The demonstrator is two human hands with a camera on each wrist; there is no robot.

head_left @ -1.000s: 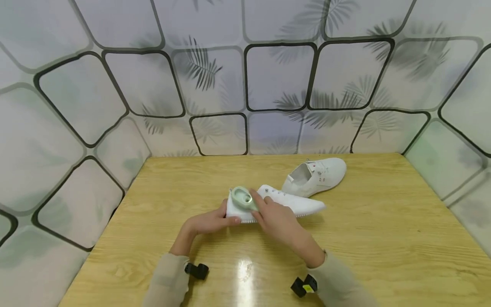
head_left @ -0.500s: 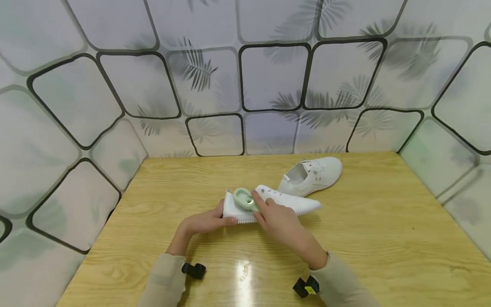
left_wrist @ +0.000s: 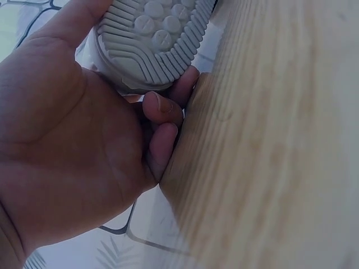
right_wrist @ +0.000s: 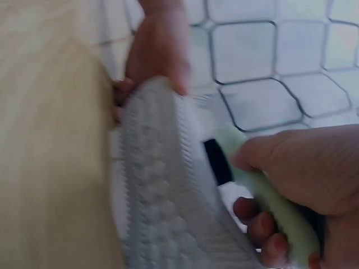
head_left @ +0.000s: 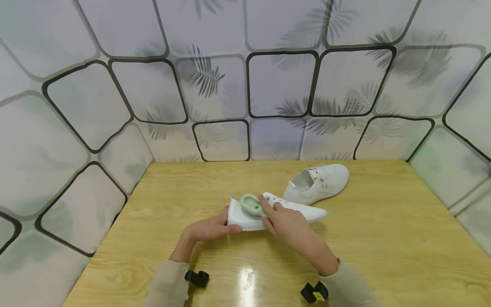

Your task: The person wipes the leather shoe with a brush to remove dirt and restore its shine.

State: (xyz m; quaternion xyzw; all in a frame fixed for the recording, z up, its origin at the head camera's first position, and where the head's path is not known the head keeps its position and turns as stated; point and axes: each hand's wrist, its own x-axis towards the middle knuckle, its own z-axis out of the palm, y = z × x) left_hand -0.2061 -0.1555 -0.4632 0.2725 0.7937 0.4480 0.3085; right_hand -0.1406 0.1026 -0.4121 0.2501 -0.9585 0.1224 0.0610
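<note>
A white lace-up shoe (head_left: 304, 209) is tilted on its side on the table, its ridged sole (left_wrist: 154, 47) turned toward the person. My left hand (head_left: 211, 227) grips it by the heel, thumb along the sole edge and fingers behind. In my right hand (head_left: 288, 224) is a pale green shoe brush (head_left: 251, 205), the index finger stretched along its back. Its black bristles (right_wrist: 217, 161) are right at the shoe's side, near the heel, in the right wrist view.
A second white shoe (head_left: 326, 182) lies just behind the first, its toe pointing right. Both are on a wooden table (head_left: 383, 238). A patterned wall (head_left: 280, 81) rises at the table's back edge.
The brush and right hand have slid a little along the shoe's side, away from the heel. The left hand keeps its grip. The head view has shifted slightly.
</note>
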